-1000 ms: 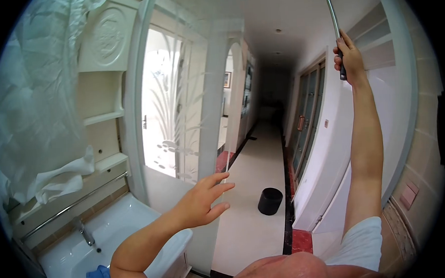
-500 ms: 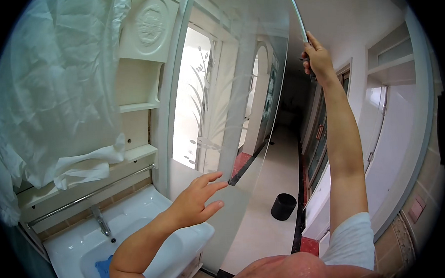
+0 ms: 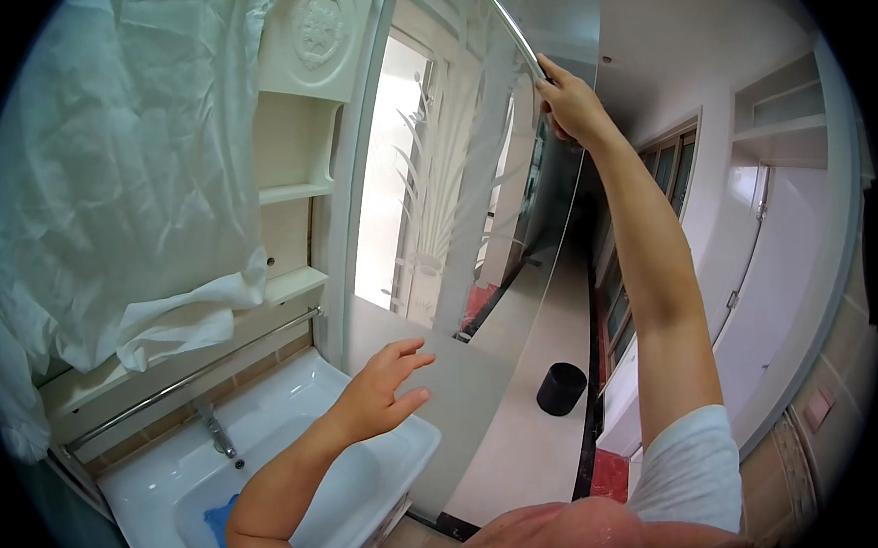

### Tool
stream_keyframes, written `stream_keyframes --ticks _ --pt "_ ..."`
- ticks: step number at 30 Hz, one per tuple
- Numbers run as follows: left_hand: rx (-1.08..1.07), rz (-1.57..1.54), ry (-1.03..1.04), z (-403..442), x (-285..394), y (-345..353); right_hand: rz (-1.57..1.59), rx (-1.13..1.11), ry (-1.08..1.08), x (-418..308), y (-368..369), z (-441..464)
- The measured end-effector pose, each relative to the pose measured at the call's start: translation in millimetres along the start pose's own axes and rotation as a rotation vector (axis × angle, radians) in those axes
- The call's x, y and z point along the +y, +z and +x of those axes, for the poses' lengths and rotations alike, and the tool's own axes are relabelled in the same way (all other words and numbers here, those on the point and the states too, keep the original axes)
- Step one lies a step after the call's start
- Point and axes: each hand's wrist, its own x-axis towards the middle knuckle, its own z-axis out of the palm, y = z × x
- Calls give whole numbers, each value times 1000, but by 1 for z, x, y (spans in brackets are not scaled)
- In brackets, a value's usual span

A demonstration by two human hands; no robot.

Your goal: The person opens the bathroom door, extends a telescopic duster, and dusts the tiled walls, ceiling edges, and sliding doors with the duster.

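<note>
High up, my right hand point(image 3: 571, 102) is wrapped round the dark grip of a shiny metal rod point(image 3: 509, 21), which slants up and left past the top edge. The rod's far end is out of view. It crosses in front of a glass panel point(image 3: 475, 204) etched with plant shapes. My left hand point(image 3: 380, 389) hangs above the right part of a white sink point(image 3: 422, 441), fingers apart and holding nothing. A blue cloth point(image 3: 218, 524) lies in the basin, partly behind my left forearm.
Wrinkled translucent sheeting point(image 3: 131, 170) covers the left wall unit, beside shelves point(image 3: 293, 192). Below runs a metal rail point(image 3: 189, 380), with a faucet point(image 3: 220, 435) at the sink. A black bin point(image 3: 562, 389) stands on the hallway floor. A pink switch point(image 3: 818, 407) is at the right.
My right hand has moved left and slightly down with the rod, which now slants more to the left. The view has turned, shifting the sink and shelves rightward. My left hand remains open.
</note>
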Motion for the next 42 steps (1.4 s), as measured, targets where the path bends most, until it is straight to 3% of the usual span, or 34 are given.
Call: stream_keyframes --ticks 7,12,18,25,28,30,35,42 --pt "4 -38 -9 0 30 -2 2 -32 55 20 -65 -64" --pt "-12 63 135 20 51 13 -17 -77 113 56 -117 -120" --pt "2 28 250 107 91 48 51 -84 214 73 -158 -154" --pt "249 -5 375 233 152 113 169 28 265 94 -196 -214" --pt "386 67 410 277 172 148 326 82 298 102 -203 -242" --pt "460 304 416 298 184 168 381 69 293 110 -208 -258" --pt "576 611 788 323 200 197 554 95 279 112 -206 -265" --pt "413 827 694 345 156 152 597 -14 254 115 -149 -219"
